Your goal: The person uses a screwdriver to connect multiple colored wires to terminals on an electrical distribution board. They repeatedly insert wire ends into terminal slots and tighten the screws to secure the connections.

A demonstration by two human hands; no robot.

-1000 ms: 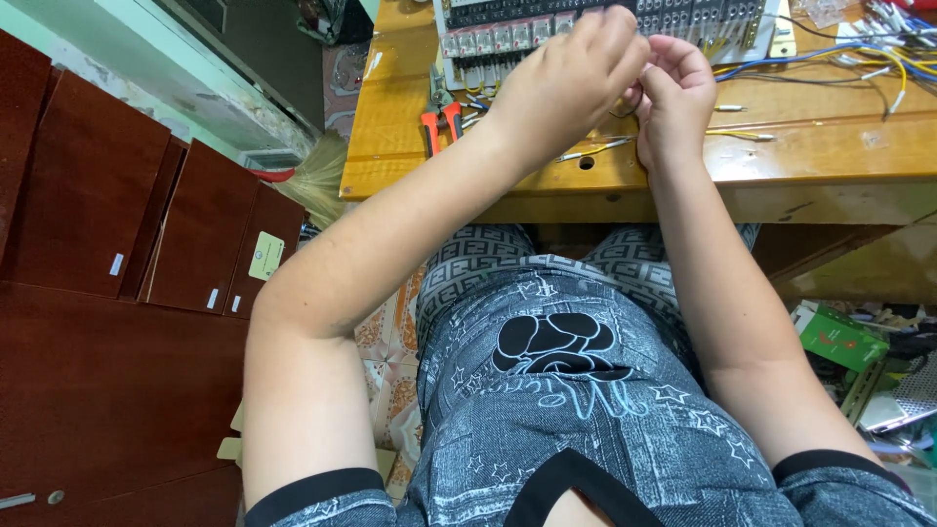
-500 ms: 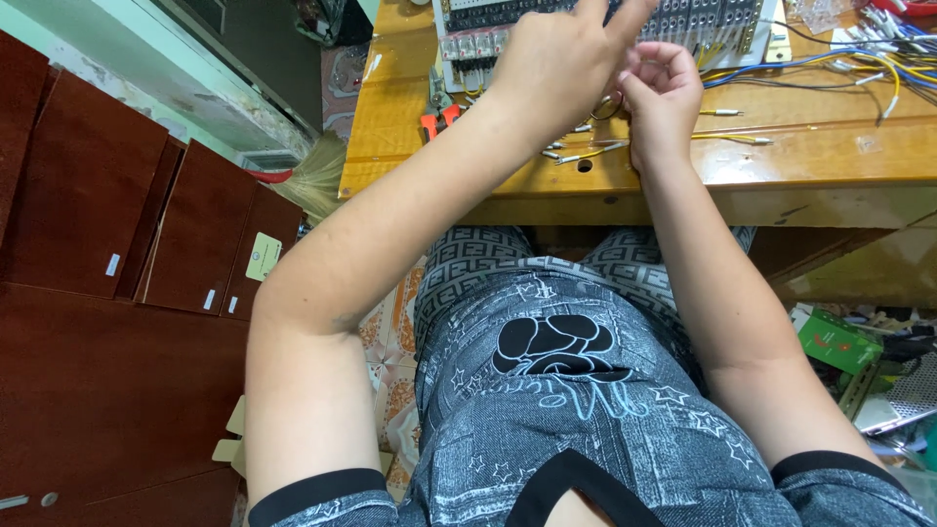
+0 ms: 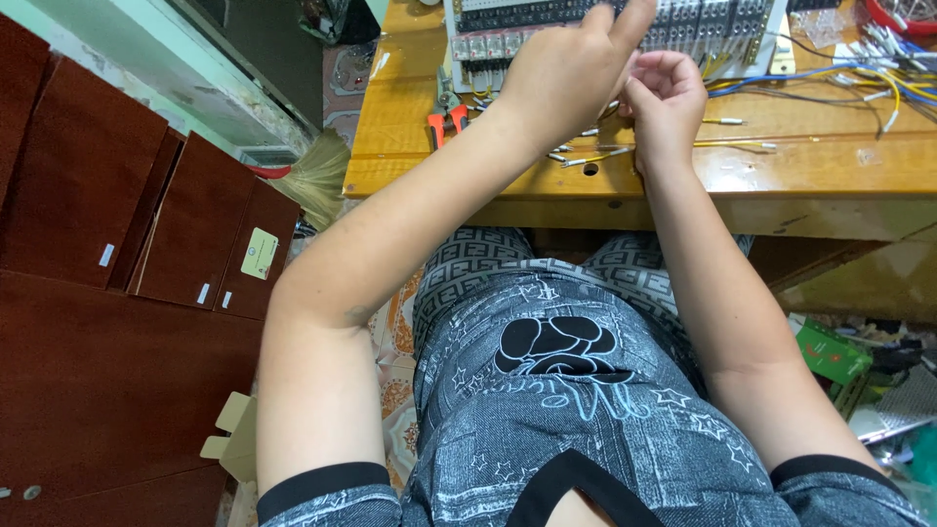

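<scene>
Varnished wooden workbench (image 3: 830, 166) w/ grey terminal-block panel (image 3: 683, 24) just beyond the hands: left hand (image 3: 566, 78) and right hand (image 3: 664, 98) meet fingertip-to-fingertip, apparently pinching a thin wire end, hidden btwn them—prob. light, bendy, best gripped near its tip.

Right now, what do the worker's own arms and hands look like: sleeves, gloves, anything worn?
Both arms are bare from the upper arm down. The left hand and right hand show no gloves. Short grey patterned sleeves end in black cuffs.

Terminal block (image 3: 605, 24) cut off at top; contents of hands (image 3: 625, 83) hidden
</scene>
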